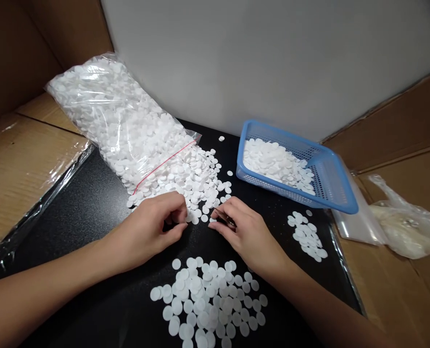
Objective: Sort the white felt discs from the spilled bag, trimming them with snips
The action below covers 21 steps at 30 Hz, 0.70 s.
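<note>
My left hand is curled at the near edge of the white disc pile, thumb and fingers drawn together; what they hold, if anything, is hidden. In my right hand is a small brownish, shiny flat tool, pinched between thumb and fingers and mostly covered by them. A white disc lies at the fingertips of that hand. The pile spills from the mouth of a clear zip bag with a red seal line. Nearer to me, below both hands, spreads a loose group of white discs.
A blue plastic basket holding many white discs stands at the back right. A smaller cluster of discs lies in front of it. Cardboard flanks the black table. A knotted plastic bag sits at far right.
</note>
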Motion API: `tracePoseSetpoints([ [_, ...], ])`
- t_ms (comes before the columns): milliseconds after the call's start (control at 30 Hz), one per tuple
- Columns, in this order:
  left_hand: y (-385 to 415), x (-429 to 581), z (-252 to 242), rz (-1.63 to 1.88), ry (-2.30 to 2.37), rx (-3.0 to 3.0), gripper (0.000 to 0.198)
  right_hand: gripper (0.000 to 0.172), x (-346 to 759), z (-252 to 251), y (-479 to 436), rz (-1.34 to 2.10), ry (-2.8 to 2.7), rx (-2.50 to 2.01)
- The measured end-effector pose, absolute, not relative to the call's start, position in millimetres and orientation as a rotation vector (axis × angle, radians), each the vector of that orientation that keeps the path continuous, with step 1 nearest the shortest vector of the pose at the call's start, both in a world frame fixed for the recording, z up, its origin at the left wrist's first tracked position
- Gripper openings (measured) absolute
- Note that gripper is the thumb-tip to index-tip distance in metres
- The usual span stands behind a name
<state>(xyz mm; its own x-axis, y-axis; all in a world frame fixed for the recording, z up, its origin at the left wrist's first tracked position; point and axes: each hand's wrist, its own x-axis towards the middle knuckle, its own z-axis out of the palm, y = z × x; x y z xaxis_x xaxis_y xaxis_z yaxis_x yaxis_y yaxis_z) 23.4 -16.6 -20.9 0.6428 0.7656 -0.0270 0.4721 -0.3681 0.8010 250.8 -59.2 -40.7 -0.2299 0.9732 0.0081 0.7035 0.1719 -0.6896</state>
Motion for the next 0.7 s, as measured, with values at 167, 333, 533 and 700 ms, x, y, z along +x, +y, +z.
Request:
tracePoseSetpoints([
  [167, -19, 31, -36, 0.462, 0.87, 2.263, 0.019, 0.017, 249, -33, -63, 1.06, -2.035, -1.518],
  [333, -16, 40, -47, 0.478, 0.915, 2.546, 0.009, 0.014, 247, -39, -56, 0.835, -2.041, -1.503],
  [533, -13, 38, -39, 0.496, 0.703, 2.857, 0.021, 0.01, 251, -51, -51, 0.692, -2.227, -1.357],
  [700, -18, 35, -30, 0.442, 0.378, 2.963, 0.031, 0.014, 255, -57, -52, 0.332, -2.433, -1.251],
])
